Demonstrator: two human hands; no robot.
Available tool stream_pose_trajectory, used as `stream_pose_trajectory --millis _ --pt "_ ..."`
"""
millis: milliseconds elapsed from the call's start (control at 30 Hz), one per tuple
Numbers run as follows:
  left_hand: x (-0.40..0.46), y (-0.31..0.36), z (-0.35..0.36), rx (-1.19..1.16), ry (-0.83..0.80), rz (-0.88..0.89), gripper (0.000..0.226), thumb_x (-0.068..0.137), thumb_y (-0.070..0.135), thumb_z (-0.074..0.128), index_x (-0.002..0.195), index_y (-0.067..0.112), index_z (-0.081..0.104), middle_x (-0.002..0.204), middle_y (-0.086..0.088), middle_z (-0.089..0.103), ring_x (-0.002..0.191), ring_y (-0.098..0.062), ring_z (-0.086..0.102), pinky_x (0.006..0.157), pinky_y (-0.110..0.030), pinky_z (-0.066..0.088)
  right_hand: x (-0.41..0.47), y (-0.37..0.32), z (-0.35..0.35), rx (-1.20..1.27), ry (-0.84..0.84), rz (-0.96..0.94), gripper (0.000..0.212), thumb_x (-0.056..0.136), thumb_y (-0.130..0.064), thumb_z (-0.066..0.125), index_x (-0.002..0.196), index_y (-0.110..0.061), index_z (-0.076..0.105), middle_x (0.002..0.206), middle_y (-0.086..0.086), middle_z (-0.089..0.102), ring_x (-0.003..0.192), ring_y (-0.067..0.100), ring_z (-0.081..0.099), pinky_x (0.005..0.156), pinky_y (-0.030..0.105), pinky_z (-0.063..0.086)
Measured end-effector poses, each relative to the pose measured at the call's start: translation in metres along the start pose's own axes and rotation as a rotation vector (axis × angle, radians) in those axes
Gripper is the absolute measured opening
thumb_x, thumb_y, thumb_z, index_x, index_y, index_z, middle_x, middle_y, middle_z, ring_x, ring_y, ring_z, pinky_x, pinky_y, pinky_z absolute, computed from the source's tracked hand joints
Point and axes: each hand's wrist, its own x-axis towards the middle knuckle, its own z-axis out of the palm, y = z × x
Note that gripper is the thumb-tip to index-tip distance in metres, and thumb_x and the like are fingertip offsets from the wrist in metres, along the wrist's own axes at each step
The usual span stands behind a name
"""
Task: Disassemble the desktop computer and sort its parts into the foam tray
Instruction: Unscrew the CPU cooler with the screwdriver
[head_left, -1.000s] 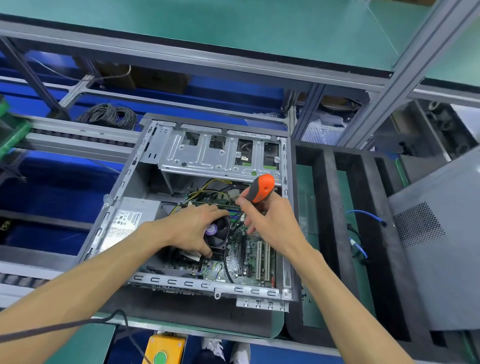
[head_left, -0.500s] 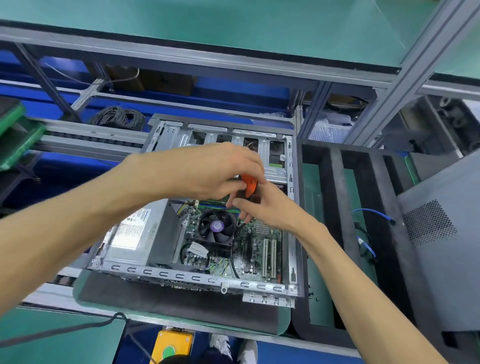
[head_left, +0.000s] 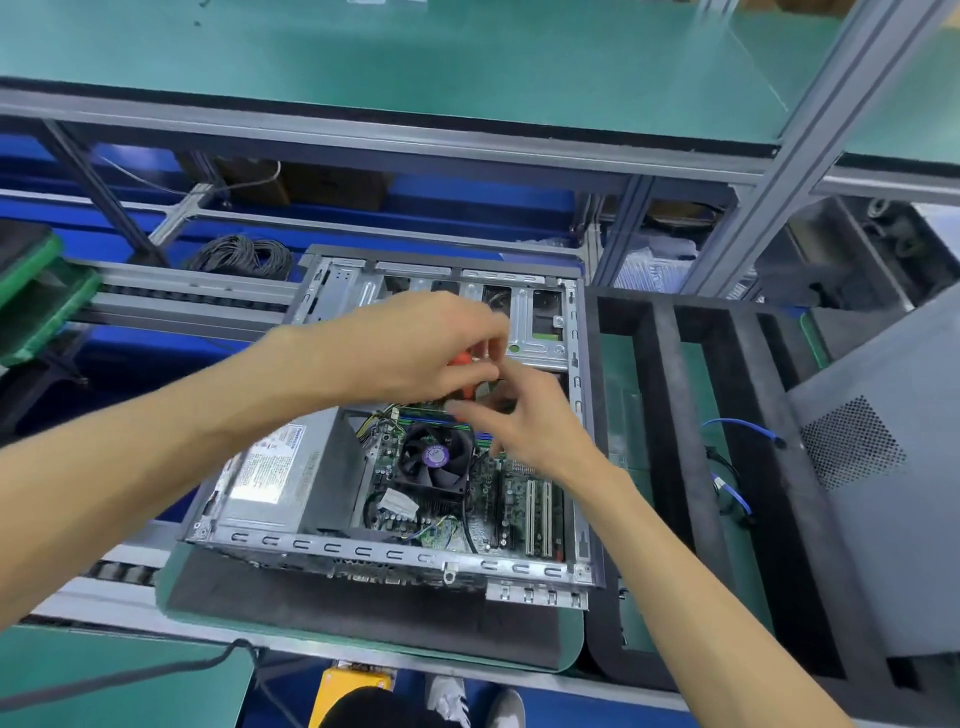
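Right now we have both hands raised over the open desktop computer case (head_left: 395, 519), which lies on its side on a dark mat (head_left: 337, 618) atop the green bench, just left of the black foam tray (head_left: 670, 467). Our left hand (head_left: 415, 345) reaches in from the left with its fingers curled around the orange-handled screwdriver (head_left: 462, 364), of which only slivers of orange show between the knuckles. Our right hand (head_left: 524, 421) comes up from the lower right and meets the left one at the tool; its fingers are blurred, partly bent near the handle, and we cannot tell whether they grip it or merely touch it. Below the hands, inside the case, the black CPU cooler fan (head_left: 434, 460) with its purple centre sticker sits on the green motherboard (head_left: 498, 499), with white expansion slots (head_left: 537, 514) toward the right edge. The grey power supply (head_left: 275, 467) with its printed label fills the left end of the case, and the metal drive cage (head_left: 524, 312) spans the far end. In the tray, a blue cable (head_left: 743, 428) and dark cables lie in one long compartment, and a grey perforated side panel (head_left: 883, 467) leans across the tray's right part. A coil of black cable (head_left: 241, 257) rests behind the case on the lower shelf.
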Motion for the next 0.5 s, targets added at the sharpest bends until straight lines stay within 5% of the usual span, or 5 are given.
stream_pose_trajectory --millis 100,200,267,400,500 --pt "-0.008 -0.009 -0.012 -0.174 -0.1 0.027 0.03 0.089 0.017 0.067 0.117 0.024 0.058 0.106 0.011 0.056 0.094 -0.003 0.053 0.087 -0.022 0.046 -0.001 0.002 -0.01 0.099 -0.021 0.055 0.03 0.089 -0.026 0.078 0.112 -0.013 0.064 0.08 0.025 0.068 0.062 0.025 0.072 0.07 0.05 0.06" --pt "-0.003 -0.011 -0.015 -0.152 -0.114 0.074 0.032 0.091 0.012 0.066 0.122 0.018 0.061 0.111 0.006 0.059 0.097 -0.005 0.054 0.093 -0.024 0.045 -0.003 0.003 -0.016 0.119 -0.055 0.06 0.031 0.092 -0.022 0.076 0.118 -0.01 0.065 0.086 0.025 0.071 0.069 0.019 0.074 0.066 0.022 0.058" --pt "0.005 -0.014 -0.015 -0.122 -0.121 0.103 0.031 0.093 0.015 0.066 0.123 0.016 0.062 0.112 0.003 0.062 0.098 -0.009 0.056 0.092 -0.023 0.043 -0.004 0.004 -0.018 0.129 -0.046 0.073 0.029 0.094 -0.022 0.073 0.119 -0.011 0.065 0.088 0.019 0.073 0.069 0.017 0.074 0.065 0.016 0.054" --pt "0.023 -0.014 -0.014 -0.058 -0.153 0.17 0.028 0.094 0.023 0.066 0.12 0.014 0.063 0.109 0.001 0.062 0.092 -0.011 0.055 0.086 -0.024 0.041 -0.008 0.009 -0.017 0.098 0.015 0.072 0.022 0.093 -0.027 0.072 0.114 -0.023 0.065 0.082 0.014 0.071 0.065 0.028 0.068 0.061 0.039 0.059" --pt "0.032 -0.008 -0.01 -0.002 -0.118 0.174 0.027 0.094 0.037 0.063 0.108 0.014 0.064 0.099 0.0 0.062 0.082 -0.013 0.05 0.076 -0.028 0.041 -0.012 0.014 -0.008 0.07 0.075 0.051 0.03 0.086 -0.041 0.075 0.105 -0.025 0.059 0.084 0.004 0.068 0.062 0.021 0.061 0.06 0.052 0.058"
